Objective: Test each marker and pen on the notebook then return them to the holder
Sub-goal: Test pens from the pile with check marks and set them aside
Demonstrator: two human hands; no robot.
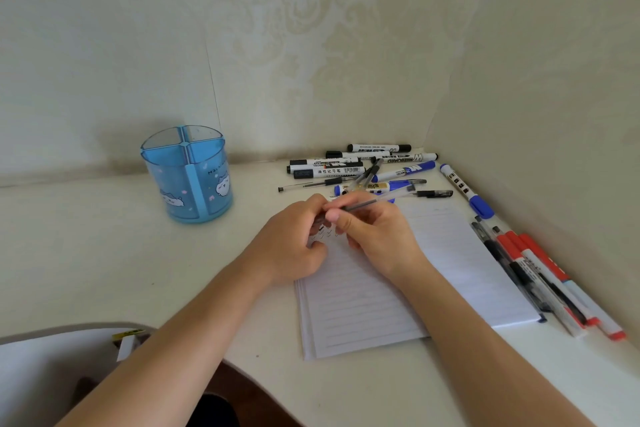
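On the desk the notebook is laid open. The holder is stood well left, nearer the left hand. The pen is gripped by the right hand, axis running right and away; its near end is apparently pinched by the left.

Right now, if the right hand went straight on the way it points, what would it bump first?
The left hand, most likely. The right hand points up and left over the lined white notebook, and both hands meet around the thin clear plastic pen. Depth is hard to judge.
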